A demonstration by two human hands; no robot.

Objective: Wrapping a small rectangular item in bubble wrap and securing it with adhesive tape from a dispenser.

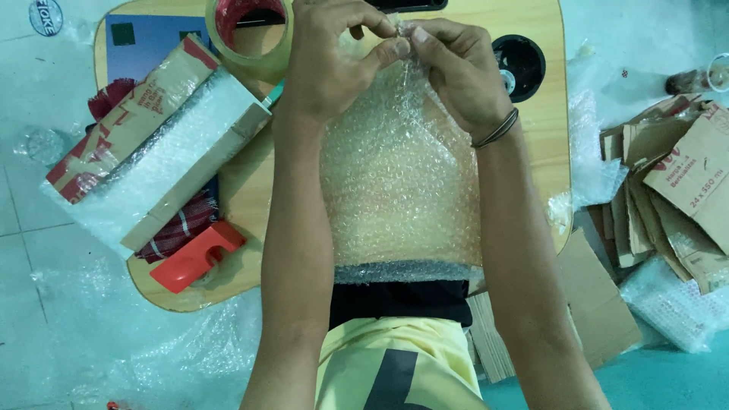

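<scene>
Left hand: the left hand point(334, 61), upper centre of the frame, has thumb and forefinger pinched shut on the top edge of the bubble wrap sheet point(399, 182).
Right hand: the right hand point(456, 68), just right of the left and touching it at the fingertips, pinches the same top edge; a dark cord bracelet point(497, 129) circles its wrist.
Bubble wrap sheet: clear, hangs from the pinch down the centre of the frame between both forearms, its lower edge over the near rim of the wooden board point(543, 114).
Tape roll: a roll of clear packing tape point(247, 38) with a red core lies on the board at top, left of the left hand.
Cardboard box: a long cardboard box point(163, 148) lined with bubble wrap lies tilted at left, partly off the board.
Red handle: a red plastic tape dispenser point(197, 257) sits at the board's lower left.
Black cup: a round black holder point(520, 64) is at upper right of the board.
Cardboard scraps: a heap of cardboard scraps point(668, 197) lies on the floor at right.
</scene>
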